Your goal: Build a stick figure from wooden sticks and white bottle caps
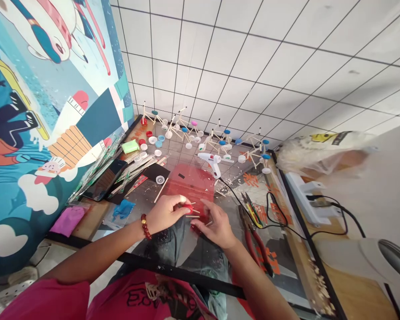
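Note:
A small red bottle cap (188, 208) is pinched between the thumb and fingers of my left hand (169, 213), which wears a beaded bracelet. Thin wooden sticks (193, 216) lie or stick out just right of the cap; whether they are joined to it I cannot tell. My right hand (220, 226) is beside them, thumb and fingers curved and apart. A dark red item partly shows under its thumb, too hidden to name. Both hands are over a translucent red mat (186, 180). Beyond it lies a white glue gun (212, 163).
Several stick figures with bottle caps (216, 144) line the back by the tiled wall. Loose caps (152, 140), a phone (105, 180) and sticks are at left. Red-handled pliers (253, 235), cutters (251, 211), a black cord and a power strip (308, 198) are at right.

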A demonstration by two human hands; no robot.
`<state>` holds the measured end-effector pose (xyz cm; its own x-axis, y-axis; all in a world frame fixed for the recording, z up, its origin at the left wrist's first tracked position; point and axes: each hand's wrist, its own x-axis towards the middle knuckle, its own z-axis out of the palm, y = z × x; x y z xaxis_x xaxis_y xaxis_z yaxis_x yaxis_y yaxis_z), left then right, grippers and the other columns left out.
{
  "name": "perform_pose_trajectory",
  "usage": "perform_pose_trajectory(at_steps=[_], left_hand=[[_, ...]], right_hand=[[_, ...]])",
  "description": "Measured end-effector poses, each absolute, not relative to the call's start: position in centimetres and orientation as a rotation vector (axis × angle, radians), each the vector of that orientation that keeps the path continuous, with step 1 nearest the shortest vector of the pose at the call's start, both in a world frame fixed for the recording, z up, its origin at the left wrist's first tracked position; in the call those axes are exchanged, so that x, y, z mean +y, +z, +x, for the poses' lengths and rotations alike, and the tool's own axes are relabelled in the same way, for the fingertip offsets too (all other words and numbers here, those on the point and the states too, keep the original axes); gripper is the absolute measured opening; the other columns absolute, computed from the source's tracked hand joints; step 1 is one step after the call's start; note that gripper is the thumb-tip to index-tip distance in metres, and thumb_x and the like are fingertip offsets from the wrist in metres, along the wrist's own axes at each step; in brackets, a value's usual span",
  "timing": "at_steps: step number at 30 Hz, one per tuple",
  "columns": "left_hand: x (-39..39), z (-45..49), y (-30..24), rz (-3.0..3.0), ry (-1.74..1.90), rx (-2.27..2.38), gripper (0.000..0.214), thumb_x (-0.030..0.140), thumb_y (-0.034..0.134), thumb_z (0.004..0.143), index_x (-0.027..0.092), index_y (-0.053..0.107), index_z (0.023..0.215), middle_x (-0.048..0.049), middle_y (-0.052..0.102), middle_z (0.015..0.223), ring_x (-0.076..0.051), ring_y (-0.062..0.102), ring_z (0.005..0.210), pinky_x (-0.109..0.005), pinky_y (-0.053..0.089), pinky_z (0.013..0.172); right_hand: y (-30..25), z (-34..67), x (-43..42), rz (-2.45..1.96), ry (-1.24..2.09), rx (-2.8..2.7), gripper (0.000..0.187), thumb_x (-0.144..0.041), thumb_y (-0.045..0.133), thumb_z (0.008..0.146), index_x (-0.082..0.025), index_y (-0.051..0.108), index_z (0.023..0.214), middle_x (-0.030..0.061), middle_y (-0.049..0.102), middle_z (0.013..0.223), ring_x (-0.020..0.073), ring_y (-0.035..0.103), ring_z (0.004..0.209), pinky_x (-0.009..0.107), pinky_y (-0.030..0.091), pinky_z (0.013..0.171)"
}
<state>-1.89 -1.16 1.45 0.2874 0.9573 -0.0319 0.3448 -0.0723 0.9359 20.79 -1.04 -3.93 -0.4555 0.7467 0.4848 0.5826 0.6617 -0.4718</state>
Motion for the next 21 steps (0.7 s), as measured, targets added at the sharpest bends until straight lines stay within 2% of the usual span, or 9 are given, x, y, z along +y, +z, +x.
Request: perform_pose_trajectory(at_steps=[3,6,10,11,13,16,18,21], left_hand=[[-2.0,-0.8,1.2,1.582,0.758,1.183,0.017,0.032,0.067,0.084,0.018,0.075,0.089,0.0004,0.069,0.073,-0.011,0.053,0.061,-0.022,0.039,0.058],[-2.2,0.1,0.5,1.441,0.706,1.134,0.021,0.034,0.067,0.082,0.016,0.073,0.091,0.0003,0.066,0.072,-0.010,0.051,0.057,-0.023,0.038,0.054],[-1.8,-0.5,0.5,1.328,0.583,1.117,0.039,0.037,0.066,0.081,0.015,0.068,0.114,-0.0020,0.070,0.081,-0.010,0.053,0.051,-0.025,0.040,0.050],[-1.5,-1.4,1.0,1.393,0.581,1.146,0.040,0.037,0.066,0.081,0.017,0.068,0.116,-0.0034,0.072,0.086,-0.012,0.057,0.055,-0.026,0.043,0.053],[-0.6,-4.5,2.4,1.697,0.677,1.321,0.028,0.036,0.065,0.084,0.022,0.073,0.106,-0.0057,0.074,0.088,-0.019,0.066,0.075,-0.030,0.049,0.069],[1.2,-10.8,4.8,2.026,0.893,2.038,0.023,0.035,0.057,0.089,0.023,0.076,0.096,-0.0119,0.072,0.093,-0.032,0.064,0.101,-0.042,0.048,0.086],[2.2,-14.1,5.8,2.072,0.841,2.394,0.024,0.034,0.057,0.089,0.022,0.075,0.098,-0.0132,0.071,0.092,-0.037,0.061,0.107,-0.048,0.046,0.090],[3.1,-14.8,5.5,2.285,0.685,2.295,0.020,0.027,0.057,0.088,0.022,0.076,0.093,-0.0116,0.073,0.095,-0.035,0.062,0.105,-0.049,0.044,0.096]], right_hand=[[-4.0,20.8,-1.2,-0.843,0.179,-2.274,0.060,-0.045,0.068,0.090,-0.023,0.047,0.142,0.0104,0.069,0.102,0.0217,0.066,0.084,0.035,0.055,0.071],[-4.0,20.7,-1.1,-0.766,0.140,-2.305,0.054,-0.032,0.063,0.094,-0.023,0.045,0.145,0.0091,0.070,0.100,0.0202,0.065,0.081,0.034,0.054,0.069],[-3.9,20.7,-1.1,-0.725,0.166,-2.290,0.050,-0.025,0.063,0.092,-0.022,0.049,0.139,0.0079,0.071,0.096,0.0198,0.065,0.079,0.034,0.052,0.068],[-3.8,20.7,-1.2,-0.751,0.181,-2.274,0.047,-0.024,0.064,0.091,-0.022,0.052,0.136,0.0079,0.071,0.096,0.0201,0.065,0.080,0.034,0.053,0.069],[-3.6,20.6,-1.2,-0.835,0.213,-2.240,0.042,-0.025,0.064,0.090,-0.022,0.055,0.131,0.0087,0.071,0.099,0.0213,0.066,0.083,0.036,0.053,0.072],[-3.4,20.5,-1.1,-0.904,0.214,-2.215,0.039,-0.027,0.063,0.090,-0.021,0.056,0.128,0.0095,0.071,0.100,0.0219,0.066,0.085,0.037,0.052,0.073],[-3.4,20.4,-1.1,-0.904,0.190,-2.230,0.039,-0.028,0.063,0.091,-0.021,0.056,0.128,0.0093,0.071,0.098,0.0217,0.066,0.084,0.036,0.051,0.073],[-3.5,20.3,-1.0,-0.921,0.170,-2.257,0.037,-0.029,0.063,0.091,-0.021,0.058,0.127,0.0092,0.072,0.099,0.0220,0.065,0.084,0.037,0.050,0.073]])
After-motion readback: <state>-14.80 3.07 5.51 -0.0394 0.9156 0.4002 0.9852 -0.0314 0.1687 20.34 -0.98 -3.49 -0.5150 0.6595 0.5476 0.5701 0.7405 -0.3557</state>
